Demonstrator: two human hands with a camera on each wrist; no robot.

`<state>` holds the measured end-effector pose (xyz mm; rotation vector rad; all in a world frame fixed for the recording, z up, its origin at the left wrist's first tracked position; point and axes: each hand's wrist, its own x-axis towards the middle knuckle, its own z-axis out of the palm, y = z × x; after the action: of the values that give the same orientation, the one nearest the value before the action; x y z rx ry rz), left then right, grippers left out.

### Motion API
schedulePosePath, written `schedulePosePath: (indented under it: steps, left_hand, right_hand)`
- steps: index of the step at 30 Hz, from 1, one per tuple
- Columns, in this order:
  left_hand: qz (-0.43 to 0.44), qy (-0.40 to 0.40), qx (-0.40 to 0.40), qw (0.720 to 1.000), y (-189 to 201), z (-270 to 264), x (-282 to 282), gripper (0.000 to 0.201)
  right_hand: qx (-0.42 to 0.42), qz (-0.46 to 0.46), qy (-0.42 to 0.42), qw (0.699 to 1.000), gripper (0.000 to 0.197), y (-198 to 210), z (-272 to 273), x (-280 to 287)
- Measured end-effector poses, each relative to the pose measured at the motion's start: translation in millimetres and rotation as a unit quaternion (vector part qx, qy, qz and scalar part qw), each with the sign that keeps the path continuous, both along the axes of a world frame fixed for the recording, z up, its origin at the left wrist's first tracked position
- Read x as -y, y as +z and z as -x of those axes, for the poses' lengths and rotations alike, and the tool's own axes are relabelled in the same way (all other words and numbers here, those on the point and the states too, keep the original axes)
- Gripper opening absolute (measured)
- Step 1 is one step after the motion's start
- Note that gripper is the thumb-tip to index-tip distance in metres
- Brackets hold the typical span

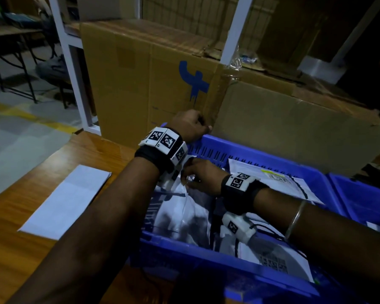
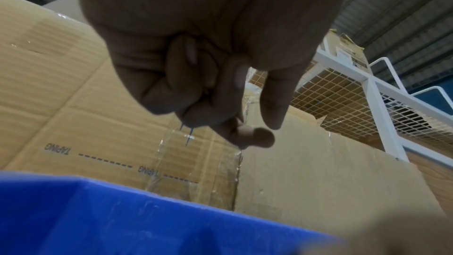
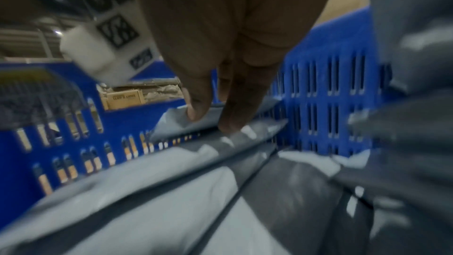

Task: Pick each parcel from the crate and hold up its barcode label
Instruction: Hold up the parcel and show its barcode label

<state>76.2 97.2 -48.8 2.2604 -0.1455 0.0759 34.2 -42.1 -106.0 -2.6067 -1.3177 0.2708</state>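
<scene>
Parcels: soft grey and white plastic mailer bags lie loosely stacked and overlapping inside the blue slotted plastic crate (image 1: pixel 272 170). None is lifted out yet.
Parcel in hand: a glossy grey polythene parcel (image 1: pixel 184 211) at the left end of the crate, printed side up, its top edge under the right hand.
Other labels: a white mailer with a printed code label (image 1: pixel 276 178) leans on the far wall; another barcode label (image 1: pixel 272 263) shows on a pale parcel at the near edge.
Right hand (image 1: pixel 201 176): reaching down into the crate, fingers (image 3: pixel 198 104) fairly straight and close together, tips pressing on a folded mailer edge; I see no closed pinch, though the wrist view is blurred.
Left hand (image 1: pixel 189 126): at the crate's far rim against the tall brown cardboard carton (image 1: pixel 140 84), fingers curled tight with nothing visibly held.
Stage: my judgement is the start of a pick, fingertips seeking an edge.
Risk, slip: the film looks slick and limp, so a shallow fingertip hold may slide off as it rises.
Risk, double pick: the layers overlap, so two bags may come up together.
Risk, label: this parcel's barcode is not visible; it may lie underneath and need turning.
Risk, snag: the black cable (image 1: pixel 266 229) across the parcels could catch.
Surroundings: wooden worktop (image 1: pixel 20 216) with a flat white envelope (image 1: pixel 66 200) left of the crate.
</scene>
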Motion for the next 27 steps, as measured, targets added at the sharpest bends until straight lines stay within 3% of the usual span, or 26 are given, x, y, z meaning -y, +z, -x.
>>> schedulePosePath:
  steps: [4,9,13,17,19,23,27]
  left_hand:
    - [0.003,-0.013,0.021,1.0,4,4,-3,0.023]
    - [0.019,-0.065,0.071,0.995,12,13,-5,0.029]
    - [0.116,-0.117,0.074,0.984,24,25,-4,0.044]
    - [0.185,-0.132,0.072,0.971,35,36,-5,0.03]
    - [0.164,-0.116,0.074,0.977,35,36,-8,0.025]
    - [0.071,-0.102,0.085,0.989,28,28,-14,0.032]
    - [0.008,-0.078,0.11,0.991,24,21,-15,0.03]
  right_hand:
    - [0.018,-0.052,-0.011,0.998,0.007,21,-7,10]
    - [0.061,-0.072,-0.041,0.995,0.016,49,-9,24]
    - [0.069,-0.081,-0.063,0.992,0.028,73,-19,34]
    - [0.09,-0.104,-0.086,0.987,0.033,93,-27,39]
    - [0.084,-0.122,-0.097,0.984,0.036,102,-28,40]
    - [0.078,-0.16,-0.099,0.979,0.01,111,-36,44]
    - [0.072,-0.209,-0.113,0.969,0.013,116,-41,48]
